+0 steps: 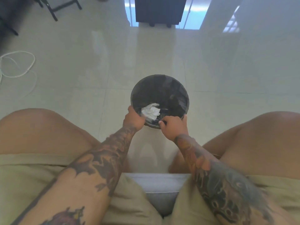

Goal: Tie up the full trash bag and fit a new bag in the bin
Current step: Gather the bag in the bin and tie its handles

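The round bin (159, 95) stands on the floor between the knees, both the left hand (134, 118) and right hand (173, 126) curled on its near rim, gripping the black bag (162, 93), judged thin, soft, light, best gathered at the edge.

Heavily tattooed bare forearms (103, 159), khaki shorts (32, 172), bare knees.

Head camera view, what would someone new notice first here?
A round black bin on the pale tiled floor, with crumpled white paper inside. Both hands grip its near rim: left hand, right hand. A white cord loops at far left.
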